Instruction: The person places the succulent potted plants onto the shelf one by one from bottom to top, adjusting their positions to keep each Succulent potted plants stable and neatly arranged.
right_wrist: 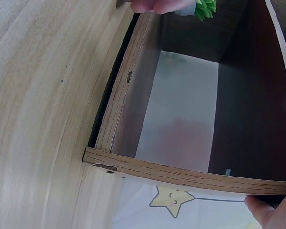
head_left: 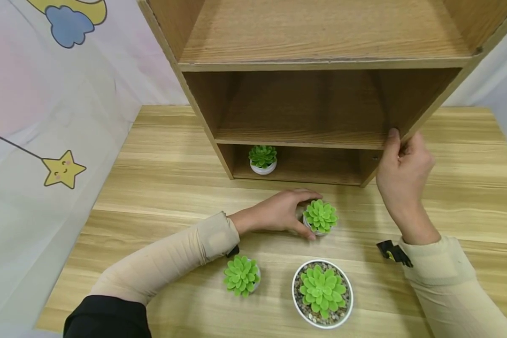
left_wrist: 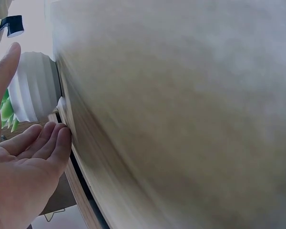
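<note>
My left hand [head_left: 280, 211] reaches around a small potted succulent [head_left: 321, 217] on the table, thumb on the near side and fingers on the far side. In the left wrist view its white ribbed pot [left_wrist: 35, 86] stands between the spread thumb and the loosely bent fingers. My right hand [head_left: 405, 176] grips the right side edge of a wooden shelf unit [head_left: 321, 65], thumb at the front. At the right wrist view's lower corner, part of that hand [right_wrist: 279, 212] shows against the unit's edge.
One small succulent [head_left: 263, 158] stands inside the bottom compartment, left side. Nearer me on the wooden table [head_left: 152, 188] are another small succulent [head_left: 241, 276] and a larger one in a round white pot with pebbles [head_left: 322, 292]. A printed curtain [head_left: 59, 117] hangs at the left.
</note>
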### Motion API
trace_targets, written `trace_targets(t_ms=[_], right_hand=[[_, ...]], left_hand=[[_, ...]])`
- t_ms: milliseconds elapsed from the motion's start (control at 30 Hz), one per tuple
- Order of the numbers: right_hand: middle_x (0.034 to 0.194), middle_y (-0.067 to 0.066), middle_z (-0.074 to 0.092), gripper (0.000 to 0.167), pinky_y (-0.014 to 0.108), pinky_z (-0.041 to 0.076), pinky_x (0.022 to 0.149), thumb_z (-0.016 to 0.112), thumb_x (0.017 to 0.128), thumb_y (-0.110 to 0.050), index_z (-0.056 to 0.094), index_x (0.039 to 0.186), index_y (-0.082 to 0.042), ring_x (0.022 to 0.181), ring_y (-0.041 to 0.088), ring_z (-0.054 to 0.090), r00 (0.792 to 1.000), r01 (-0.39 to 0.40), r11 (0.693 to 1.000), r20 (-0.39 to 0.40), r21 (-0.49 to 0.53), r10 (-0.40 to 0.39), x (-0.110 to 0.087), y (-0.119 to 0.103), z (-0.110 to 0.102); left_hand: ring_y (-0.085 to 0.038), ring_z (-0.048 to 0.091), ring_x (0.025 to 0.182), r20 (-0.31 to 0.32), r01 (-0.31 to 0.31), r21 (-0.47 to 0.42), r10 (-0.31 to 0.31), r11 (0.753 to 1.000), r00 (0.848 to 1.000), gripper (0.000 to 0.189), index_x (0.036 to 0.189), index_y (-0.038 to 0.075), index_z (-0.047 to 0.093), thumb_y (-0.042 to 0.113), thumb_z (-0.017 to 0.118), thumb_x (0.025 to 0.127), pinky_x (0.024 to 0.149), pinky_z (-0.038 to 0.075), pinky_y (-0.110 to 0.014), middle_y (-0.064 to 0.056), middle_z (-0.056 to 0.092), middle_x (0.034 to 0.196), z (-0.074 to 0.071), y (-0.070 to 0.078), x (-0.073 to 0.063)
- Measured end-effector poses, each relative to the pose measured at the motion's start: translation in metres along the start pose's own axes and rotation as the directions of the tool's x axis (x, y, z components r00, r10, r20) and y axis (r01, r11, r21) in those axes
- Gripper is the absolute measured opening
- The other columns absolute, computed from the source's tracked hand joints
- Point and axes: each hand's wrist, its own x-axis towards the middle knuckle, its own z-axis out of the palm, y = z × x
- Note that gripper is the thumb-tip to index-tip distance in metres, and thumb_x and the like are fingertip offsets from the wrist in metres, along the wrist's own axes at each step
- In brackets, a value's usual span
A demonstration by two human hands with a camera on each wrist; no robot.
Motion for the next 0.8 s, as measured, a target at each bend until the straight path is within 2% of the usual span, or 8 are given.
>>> trace_targets(t_ms=[300, 567, 633, 800], right_hand=[[0.076, 0.003, 0.063, 0.029, 0.016, 0.038, 0.056, 0.052, 0.101, -0.016, 0.066, 0.098, 0.009, 0.066, 0.001, 0.054, 0.999, -0.041, 0.999, -0.003, 0.001, 0.041, 0.0004, 0.0002, 0.0005], [0.077, 0.006, 0.065, 0.03, 0.016, 0.038, 0.056, 0.052, 0.1, -0.017, 0.067, 0.098, 0.009, 0.066, 0.002, 0.055, 1.0, -0.019, 1.0, -0.007, 0.014, 0.02, 0.0002, -0.0011, 0.0], [0.077, 0.008, 0.065, 0.03, 0.016, 0.038, 0.056, 0.051, 0.101, -0.016, 0.066, 0.098, 0.01, 0.066, 0.002, 0.055, 1.0, 0.009, 1.0, 0.003, 0.008, -0.009, 0.0003, -0.0003, -0.0007], [0.084, 0.011, 0.068, 0.03, 0.016, 0.04, 0.058, 0.051, 0.101, -0.016, 0.067, 0.102, 0.009, 0.07, 0.0, 0.057, 1.0, -0.015, 1.0, 0.014, 0.013, 0.014, 0.0005, 0.0, -0.0009]], left_hand=[[-0.01, 0.044, 0.129, 0.004, -0.027, -0.015, 0.028, 1.0, 1.0, 0.09, 0.141, 0.01, 0.051, 0.042, 0.091, 0.067, 0.106, 0.028, -0.018, -0.002, 0.052, 0.141, 0.0004, -0.0004, 0.0018], [-0.007, 0.046, 0.125, 0.001, -0.061, -0.015, 0.061, 0.998, 0.998, 0.084, 0.137, 0.01, 0.054, 0.038, 0.092, 0.067, 0.105, 0.029, -0.015, -0.001, 0.054, 0.138, 0.0016, 0.0012, 0.0031], [-0.007, 0.047, 0.124, 0.0, -0.06, -0.012, 0.06, 0.998, 0.998, 0.083, 0.136, 0.01, 0.055, 0.038, 0.092, 0.067, 0.104, 0.029, -0.015, -0.001, 0.055, 0.137, 0.0019, 0.0013, 0.0032], [-0.006, 0.048, 0.122, -0.002, -0.055, -0.015, 0.055, 0.998, 0.998, 0.079, 0.133, 0.01, 0.058, 0.038, 0.092, 0.067, 0.104, 0.03, -0.015, 0.0, 0.056, 0.134, 0.0026, 0.001, 0.0034]])
